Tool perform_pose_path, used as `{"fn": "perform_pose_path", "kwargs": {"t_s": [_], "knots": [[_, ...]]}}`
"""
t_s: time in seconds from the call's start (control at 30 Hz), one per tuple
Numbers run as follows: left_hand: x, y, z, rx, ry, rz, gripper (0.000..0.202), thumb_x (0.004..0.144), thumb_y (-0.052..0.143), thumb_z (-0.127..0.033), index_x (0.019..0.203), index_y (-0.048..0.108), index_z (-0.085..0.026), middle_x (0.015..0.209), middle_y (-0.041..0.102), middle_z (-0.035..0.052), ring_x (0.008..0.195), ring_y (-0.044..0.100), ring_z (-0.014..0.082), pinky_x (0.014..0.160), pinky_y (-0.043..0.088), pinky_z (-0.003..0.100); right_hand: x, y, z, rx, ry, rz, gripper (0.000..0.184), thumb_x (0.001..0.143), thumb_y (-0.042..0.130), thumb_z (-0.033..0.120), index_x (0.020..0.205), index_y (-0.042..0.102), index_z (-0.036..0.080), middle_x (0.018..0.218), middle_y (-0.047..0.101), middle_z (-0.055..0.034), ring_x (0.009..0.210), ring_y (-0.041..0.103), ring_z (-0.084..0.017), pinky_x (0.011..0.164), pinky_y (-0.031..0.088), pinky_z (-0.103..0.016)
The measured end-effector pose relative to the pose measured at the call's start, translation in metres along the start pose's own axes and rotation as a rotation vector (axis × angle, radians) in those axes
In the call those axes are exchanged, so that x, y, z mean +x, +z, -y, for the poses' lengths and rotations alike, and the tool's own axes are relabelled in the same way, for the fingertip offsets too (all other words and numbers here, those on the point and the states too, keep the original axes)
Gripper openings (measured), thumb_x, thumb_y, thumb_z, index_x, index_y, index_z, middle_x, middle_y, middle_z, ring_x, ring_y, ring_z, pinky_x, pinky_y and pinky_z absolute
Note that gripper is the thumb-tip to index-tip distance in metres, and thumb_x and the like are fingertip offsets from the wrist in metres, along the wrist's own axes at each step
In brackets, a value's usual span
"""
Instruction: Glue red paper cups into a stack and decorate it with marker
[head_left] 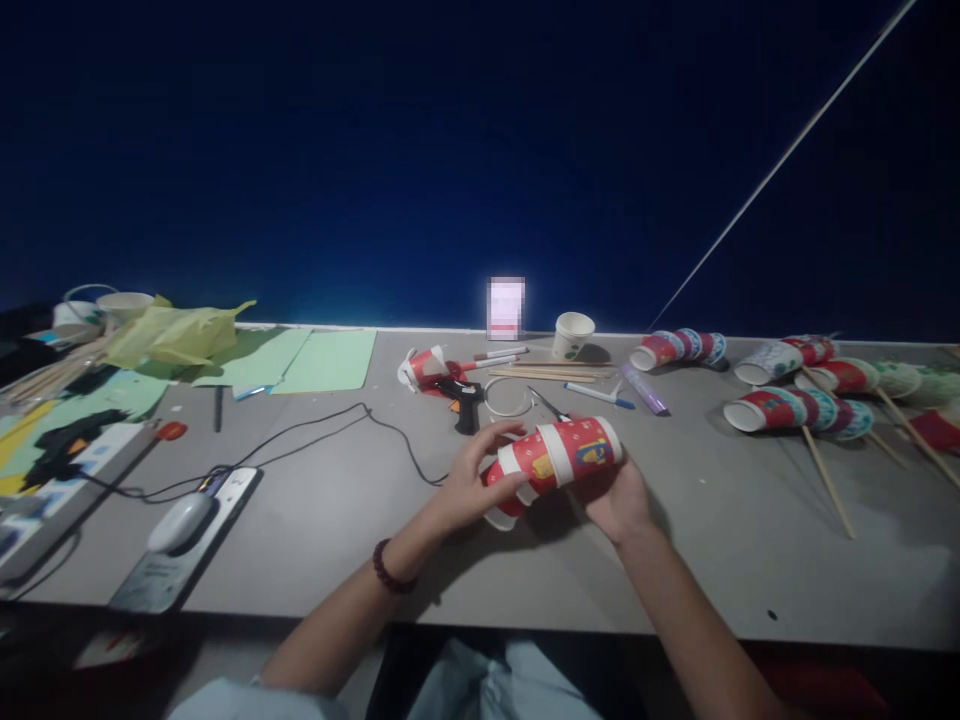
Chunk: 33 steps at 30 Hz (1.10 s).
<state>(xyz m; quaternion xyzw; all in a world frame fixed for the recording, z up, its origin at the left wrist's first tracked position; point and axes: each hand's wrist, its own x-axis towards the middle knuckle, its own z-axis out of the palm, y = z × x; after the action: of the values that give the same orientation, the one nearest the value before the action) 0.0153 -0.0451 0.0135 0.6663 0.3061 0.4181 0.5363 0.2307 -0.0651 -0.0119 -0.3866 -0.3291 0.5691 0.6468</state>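
Observation:
Between my two hands, just above the table, is a row of joined red paper cups (pixel 564 455) with white rims and blue and yellow prints, lying on its side and tilted up to the right. My left hand (pixel 480 475) is wrapped around its left end, thumb across the front. My right hand (pixel 619 500) holds the right end from below and behind, most of its fingers hidden by the cups. Behind them lie a black glue gun (pixel 466 402), a pair of scissors (pixel 549 404) partly hidden by the cups, and a white ring (pixel 508 397).
Joined cups on sticks (pixel 799 410) lie at the right. A white cup (pixel 574 336), wooden sticks (pixel 551 372) and a purple tube (pixel 643 390) are at the back. Leftward are green paper (pixel 326 360), a power strip (pixel 82 490), a phone (pixel 187 550) and a black cord (pixel 315 420).

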Motion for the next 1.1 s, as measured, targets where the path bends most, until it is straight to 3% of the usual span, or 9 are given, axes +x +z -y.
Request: {"fn": "perform_pose_path", "kwargs": {"t_s": [0.13, 0.3, 0.43, 0.57, 0.7, 0.87, 1.1], "knots": [[-0.001, 0.002, -0.001, -0.192, -0.206, 0.122, 0.071, 0.079, 0.076, -0.04, 0.143, 0.046, -0.028, 0.139, 0.053, 0.0118, 0.12, 0.057, 0.0286, 0.095, 0.05, 0.038, -0.001, 0.003, 0.001, -0.022, -0.015, 0.003, 0.038, 0.088, 0.055, 0.051, 0.108, 0.073, 0.024, 0.101, 0.08, -0.0055, 0.085, 0.076, -0.027, 0.071, 0.062, -0.042], [-0.003, 0.002, -0.003, -0.333, -0.31, 0.26, 0.089, 0.076, 0.08, -0.037, 0.152, 0.035, -0.03, 0.14, 0.055, 0.0121, 0.12, 0.059, 0.03, 0.099, 0.048, 0.042, -0.005, 0.009, 0.0, -0.148, -0.065, -0.129, 0.044, 0.086, 0.063, 0.047, 0.124, 0.063, 0.025, 0.113, 0.077, -0.0054, 0.088, 0.075, -0.023, 0.07, 0.061, -0.033], [-0.004, 0.005, -0.005, -0.406, -0.41, 0.249, 0.081, 0.077, 0.08, -0.037, 0.148, 0.043, -0.029, 0.14, 0.057, 0.012, 0.117, 0.061, 0.0291, 0.095, 0.05, 0.039, -0.007, 0.011, -0.003, -0.261, -0.169, -0.193, 0.043, 0.087, 0.065, 0.041, 0.127, 0.06, 0.028, 0.113, 0.076, -0.0045, 0.09, 0.074, -0.021, 0.066, 0.059, -0.03], [-0.002, 0.009, -0.008, -0.539, -0.501, 0.244, 0.068, 0.082, 0.073, -0.046, 0.142, 0.051, -0.024, 0.123, 0.067, 0.0126, 0.097, 0.068, 0.0246, 0.084, 0.052, 0.036, -0.008, 0.008, -0.003, -0.345, -0.345, -0.247, 0.034, 0.092, 0.06, 0.04, 0.124, 0.061, 0.031, 0.11, 0.075, -0.0046, 0.096, 0.073, -0.022, 0.075, 0.06, -0.034], [-0.001, 0.009, -0.005, -0.553, -0.492, 0.121, 0.068, 0.075, 0.08, -0.045, 0.134, 0.057, -0.023, 0.113, 0.071, 0.01, 0.09, 0.069, 0.0226, 0.08, 0.051, 0.033, -0.013, 0.007, 0.0, -0.31, -0.554, -0.285, 0.033, 0.098, 0.046, 0.039, 0.122, 0.063, 0.025, 0.104, 0.075, -0.0076, 0.095, 0.072, -0.022, 0.082, 0.059, -0.04], [0.0, 0.008, -0.002, -0.542, -0.447, 0.063, 0.071, 0.073, 0.081, -0.04, 0.137, 0.055, -0.026, 0.122, 0.068, 0.0106, 0.097, 0.068, 0.0246, 0.084, 0.051, 0.034, -0.025, 0.009, 0.004, -0.482, -0.627, -0.158, 0.02, 0.093, 0.056, 0.031, 0.103, 0.071, 0.022, 0.098, 0.077, -0.0076, 0.099, 0.072, -0.026, 0.094, 0.056, -0.048], [0.001, 0.008, 0.003, -0.635, -0.436, 0.048, 0.067, 0.079, 0.076, -0.045, 0.14, 0.055, -0.027, 0.124, 0.069, 0.0099, 0.099, 0.069, 0.0242, 0.084, 0.052, 0.033, -0.033, 0.019, 0.006, -0.602, -0.677, -0.082, 0.016, 0.091, 0.06, 0.022, 0.106, 0.068, 0.024, 0.115, 0.075, -0.01, 0.109, 0.071, -0.025, 0.092, 0.06, -0.043]]}}
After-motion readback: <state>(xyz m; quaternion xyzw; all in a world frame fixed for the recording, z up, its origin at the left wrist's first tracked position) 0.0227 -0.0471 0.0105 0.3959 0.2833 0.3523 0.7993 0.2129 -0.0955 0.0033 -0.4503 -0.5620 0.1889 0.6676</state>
